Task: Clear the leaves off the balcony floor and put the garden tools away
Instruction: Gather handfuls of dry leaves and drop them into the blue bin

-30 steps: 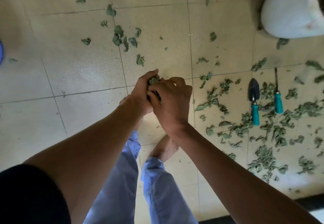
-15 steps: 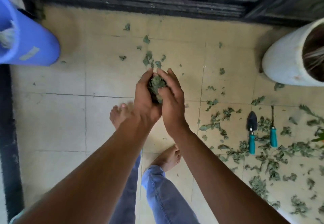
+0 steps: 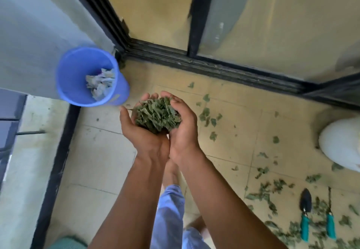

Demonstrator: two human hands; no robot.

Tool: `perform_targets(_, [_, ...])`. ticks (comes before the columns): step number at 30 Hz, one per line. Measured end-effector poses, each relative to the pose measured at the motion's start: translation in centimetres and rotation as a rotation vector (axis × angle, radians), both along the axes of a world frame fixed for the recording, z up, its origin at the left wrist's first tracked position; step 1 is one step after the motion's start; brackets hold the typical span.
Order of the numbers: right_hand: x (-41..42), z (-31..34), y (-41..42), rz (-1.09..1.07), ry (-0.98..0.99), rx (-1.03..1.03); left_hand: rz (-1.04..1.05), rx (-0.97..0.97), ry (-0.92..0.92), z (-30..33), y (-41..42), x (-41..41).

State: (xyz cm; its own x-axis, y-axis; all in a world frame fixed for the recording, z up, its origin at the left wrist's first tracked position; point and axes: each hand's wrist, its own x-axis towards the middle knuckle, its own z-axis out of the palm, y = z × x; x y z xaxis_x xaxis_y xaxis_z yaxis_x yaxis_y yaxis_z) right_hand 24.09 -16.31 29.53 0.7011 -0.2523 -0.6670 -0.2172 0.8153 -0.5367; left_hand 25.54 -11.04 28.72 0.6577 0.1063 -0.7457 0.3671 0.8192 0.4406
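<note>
Leaves point(image 3: 156, 116) heaped between cupped fingers point(image 3: 176, 100)

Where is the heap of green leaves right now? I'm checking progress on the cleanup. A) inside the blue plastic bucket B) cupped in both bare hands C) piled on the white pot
B: the heap of green leaves sits cupped between the left hand and right hand, beside the blue plastic bucket, not in it.

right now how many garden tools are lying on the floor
2, both at the lower right among scattered leaves: a trowel with a teal handle, and a thinner teal-handled tool just to its right. More could lie beyond the frame edge.
</note>
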Motion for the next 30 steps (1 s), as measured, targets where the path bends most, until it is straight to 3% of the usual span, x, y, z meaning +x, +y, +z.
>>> perform_targets(6, [8.0,-0.7,6.4,0.121,0.042,0.090,0.203,-0.143,-0.028,-1.5,7.3,7.2])
perform_targets(14, [16.9,-1.8,15.0,0.399,0.246,0.067,0.271,0.006,0.077,-2.7,16.5,13.4])
perform_targets(22, [22.0,-3.6,17.5,0.552,0.318,0.296,0.174,-0.310,0.054,-3.6,22.9,17.9])
perform_targets(24, [22.2,-3.8,17.3,0.549,0.324,0.284,0.161,-0.220,0.070,-3.3,22.9,17.9])
perform_targets(26, [21.9,-3.7,16.6,0.587,0.286,0.242,0.143,0.025,0.114,-2.5,21.9,17.4])
perform_targets(28, [20.7,-3.4,15.5,0.662,0.231,0.114,0.067,0.207,0.129,-2.0,20.4,16.3])
perform_targets(30, [17.9,-4.2,13.8,0.730,0.214,-0.105,-0.069,0.261,0.177,-3.0,18.8,14.3])
